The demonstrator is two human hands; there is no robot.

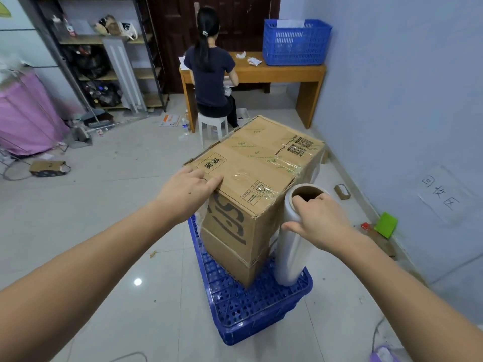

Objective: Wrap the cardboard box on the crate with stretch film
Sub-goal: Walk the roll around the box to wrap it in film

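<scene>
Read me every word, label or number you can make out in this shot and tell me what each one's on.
"SEAL": repeated on the clear tape across the top of the brown cardboard box.
"SF": also on that tape.
"回收区": handwritten on the white paper sheet on the blue wall.
Large black letters on the box's front face: partly hidden, not readable.
Boxed Chinese characters, QR-code label and handling symbols on the box top: too small or blurred.

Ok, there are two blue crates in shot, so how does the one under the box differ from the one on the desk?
The crate under the cardboard box sits on the floor upside down, base up, close to the camera: floor crate. The desk crate stands upright, open side up, on the wooden desk at the back. The floor crate carries the box and the stretch film roll; the desk crate shows only white paper. Both are blue perforated plastic.
</scene>
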